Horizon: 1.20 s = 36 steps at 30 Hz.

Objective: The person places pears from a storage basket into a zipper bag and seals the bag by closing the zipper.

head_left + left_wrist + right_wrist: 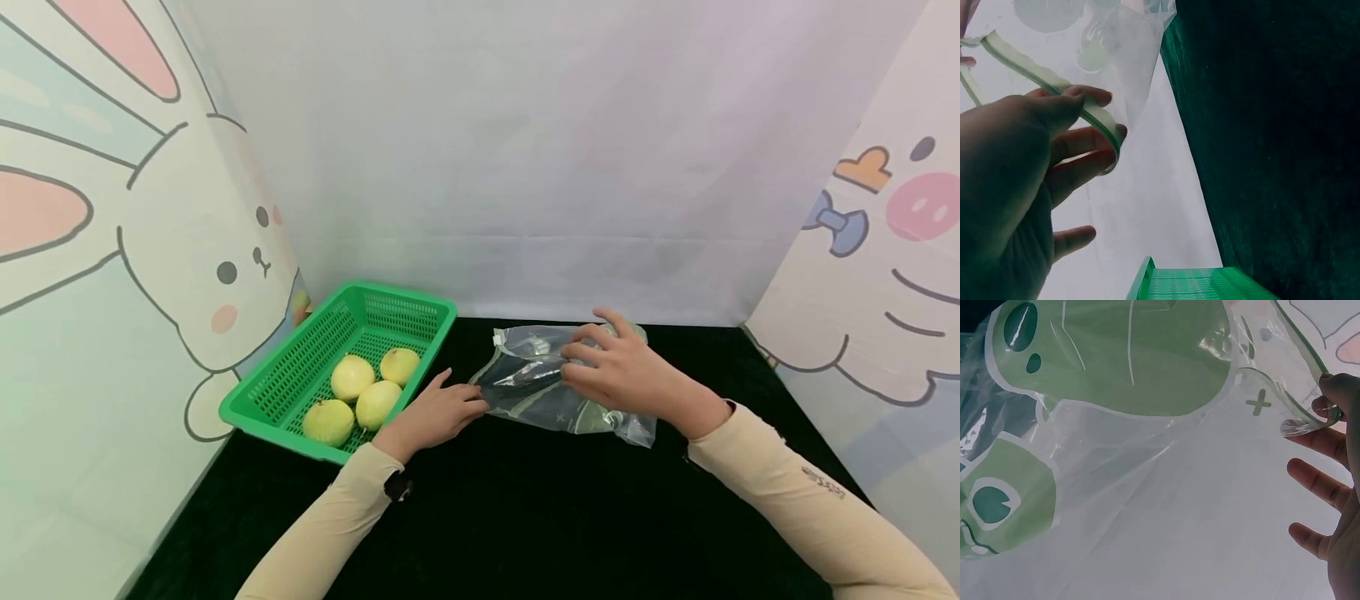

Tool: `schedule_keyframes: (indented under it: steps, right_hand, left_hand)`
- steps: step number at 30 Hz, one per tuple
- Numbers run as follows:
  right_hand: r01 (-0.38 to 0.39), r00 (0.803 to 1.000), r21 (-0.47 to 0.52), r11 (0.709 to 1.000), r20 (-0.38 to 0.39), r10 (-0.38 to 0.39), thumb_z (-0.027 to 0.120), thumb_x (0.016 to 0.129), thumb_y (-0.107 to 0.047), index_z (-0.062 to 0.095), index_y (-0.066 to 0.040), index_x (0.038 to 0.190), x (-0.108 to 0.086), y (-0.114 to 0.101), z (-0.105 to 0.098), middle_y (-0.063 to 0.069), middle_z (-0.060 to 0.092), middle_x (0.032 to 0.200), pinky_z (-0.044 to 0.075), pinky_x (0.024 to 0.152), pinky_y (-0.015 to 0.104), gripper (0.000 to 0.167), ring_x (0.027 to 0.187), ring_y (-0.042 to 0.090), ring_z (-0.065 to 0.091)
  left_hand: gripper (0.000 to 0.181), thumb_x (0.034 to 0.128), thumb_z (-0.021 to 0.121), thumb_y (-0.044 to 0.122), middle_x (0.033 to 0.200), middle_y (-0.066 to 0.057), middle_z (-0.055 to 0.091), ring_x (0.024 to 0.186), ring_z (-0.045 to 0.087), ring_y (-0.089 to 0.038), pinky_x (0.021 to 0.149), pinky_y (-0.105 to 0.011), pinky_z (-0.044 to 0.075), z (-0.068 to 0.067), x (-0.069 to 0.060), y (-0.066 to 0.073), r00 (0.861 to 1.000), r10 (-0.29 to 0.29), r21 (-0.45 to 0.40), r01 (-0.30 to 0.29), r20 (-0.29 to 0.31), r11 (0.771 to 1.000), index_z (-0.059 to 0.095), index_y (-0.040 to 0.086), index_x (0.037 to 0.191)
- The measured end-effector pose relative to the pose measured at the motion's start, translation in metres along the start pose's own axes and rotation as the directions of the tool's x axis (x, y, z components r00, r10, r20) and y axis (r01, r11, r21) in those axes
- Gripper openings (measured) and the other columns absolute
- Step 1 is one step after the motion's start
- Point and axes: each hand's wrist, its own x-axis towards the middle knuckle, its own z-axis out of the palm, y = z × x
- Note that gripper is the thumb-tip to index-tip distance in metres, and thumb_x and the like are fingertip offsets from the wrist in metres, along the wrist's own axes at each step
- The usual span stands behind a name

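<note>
Pinching the clear bag (525, 383) by its edge, both hands (435, 415) (626, 373) hold other fingers apart.

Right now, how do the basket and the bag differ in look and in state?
The basket is green with slotted walls; the bag is clear plastic with printed shapes.
The basket holds four pale yellow fruits; no fruit shows in the bag.
The left hand and right hand pinch the bag's edge; neither grips the basket.
Shared: both have green on them.
</note>
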Motion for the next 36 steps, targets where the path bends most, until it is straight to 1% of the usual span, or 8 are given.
schedule_keyframes:
  steps: [7, 11, 17, 20, 24, 29, 33, 36]
  right_hand:
    - [-0.005, 0.999, 0.123, 0.992, -0.032, 0.009, 0.041, 0.108, -0.031, 0.064, -0.016, 0.089, 0.007, -0.002, 0.005, -0.001, 0.066, 0.09, 0.038, 0.095, 0.065, 0.034, 0.095, 0.028, 0.06]
    - [-0.042, 0.999, 0.216, 0.976, -0.013, 0.046, 0.042, 0.108, -0.031, 0.065, -0.017, 0.088, 0.01, -0.003, 0.009, -0.003, 0.065, 0.088, 0.037, 0.096, 0.064, 0.033, 0.096, 0.025, 0.059]
    - [-0.074, 0.996, 0.286, 0.955, -0.018, 0.082, 0.042, 0.107, -0.034, 0.064, -0.018, 0.087, 0.01, -0.002, 0.017, -0.005, 0.065, 0.087, 0.039, 0.093, 0.062, 0.034, 0.094, 0.023, 0.058]
    - [-0.075, 0.996, 0.301, 0.951, -0.024, 0.086, 0.042, 0.107, -0.034, 0.065, -0.017, 0.087, 0.009, -0.003, 0.019, -0.004, 0.065, 0.087, 0.04, 0.091, 0.061, 0.035, 0.092, 0.023, 0.058]
    - [-0.083, 0.995, 0.314, 0.946, -0.022, 0.094, 0.042, 0.107, -0.034, 0.065, -0.017, 0.087, 0.009, -0.002, 0.021, -0.005, 0.065, 0.087, 0.039, 0.091, 0.06, 0.034, 0.093, 0.023, 0.057]
    - [-0.085, 0.994, 0.324, 0.942, -0.039, 0.103, 0.044, 0.106, -0.032, 0.065, -0.017, 0.086, 0.011, -0.001, 0.023, -0.005, 0.065, 0.086, 0.039, 0.091, 0.061, 0.033, 0.093, 0.023, 0.056]
    - [-0.092, 0.993, 0.325, 0.941, -0.041, 0.111, 0.046, 0.106, -0.031, 0.066, -0.017, 0.086, 0.011, 0.0, 0.023, -0.005, 0.064, 0.086, 0.038, 0.092, 0.063, 0.032, 0.094, 0.023, 0.056]
    - [-0.096, 0.993, 0.321, 0.942, -0.039, 0.114, 0.046, 0.106, -0.031, 0.066, -0.018, 0.086, 0.01, 0.0, 0.023, -0.005, 0.064, 0.086, 0.038, 0.093, 0.064, 0.031, 0.095, 0.023, 0.056]
  left_hand:
    - [0.012, 0.0995, 0.062, 0.019, 0.114, 0.003, 0.069, 0.108, 0.065, -0.014, 0.105, -0.059, 0.038, -0.005, -0.007, -0.001, 0.995, 0.027, -0.083, -0.019, 0.096, 0.996, 0.069, 0.02, 0.109]
    - [0.01, 0.1006, 0.06, 0.019, 0.112, 0.003, 0.07, 0.107, 0.065, -0.015, 0.104, -0.06, 0.039, -0.01, -0.011, -0.001, 0.986, 0.021, -0.165, 0.006, 0.163, 0.986, 0.069, 0.018, 0.105]
    - [0.013, 0.1015, 0.058, 0.018, 0.111, 0.001, 0.069, 0.107, 0.065, -0.017, 0.102, -0.057, 0.042, -0.013, -0.01, 0.001, 0.985, 0.003, -0.223, 0.037, 0.173, 0.974, 0.069, 0.016, 0.108]
    - [0.017, 0.0991, 0.062, 0.017, 0.113, 0.001, 0.068, 0.106, 0.065, -0.015, 0.099, -0.052, 0.045, -0.012, -0.01, 0.002, 0.991, 0.021, -0.229, 0.01, 0.135, 0.973, 0.068, 0.016, 0.115]
    - [0.026, 0.0933, 0.071, 0.016, 0.113, 0.001, 0.066, 0.102, 0.065, -0.014, 0.091, -0.042, 0.049, -0.014, -0.013, -0.001, 0.997, 0.082, -0.228, -0.079, 0.003, 0.97, 0.067, 0.014, 0.119]
    - [0.032, 0.0875, 0.078, 0.015, 0.115, -0.003, 0.065, 0.103, 0.064, -0.017, 0.085, -0.037, 0.052, -0.022, -0.017, -0.01, 0.979, 0.139, -0.2, -0.167, -0.149, 0.966, 0.068, 0.01, 0.118]
    - [0.034, 0.0878, 0.077, 0.016, 0.116, -0.004, 0.065, 0.105, 0.062, -0.02, 0.084, -0.038, 0.052, -0.034, -0.021, -0.023, 0.981, 0.102, -0.196, -0.134, -0.165, 0.971, 0.068, 0.009, 0.119]
    - [0.036, 0.089, 0.076, 0.018, 0.119, -0.006, 0.064, 0.11, 0.061, -0.024, 0.087, -0.044, 0.051, -0.043, -0.026, -0.035, 0.992, 0.02, -0.194, -0.045, -0.128, 0.98, 0.067, 0.01, 0.123]
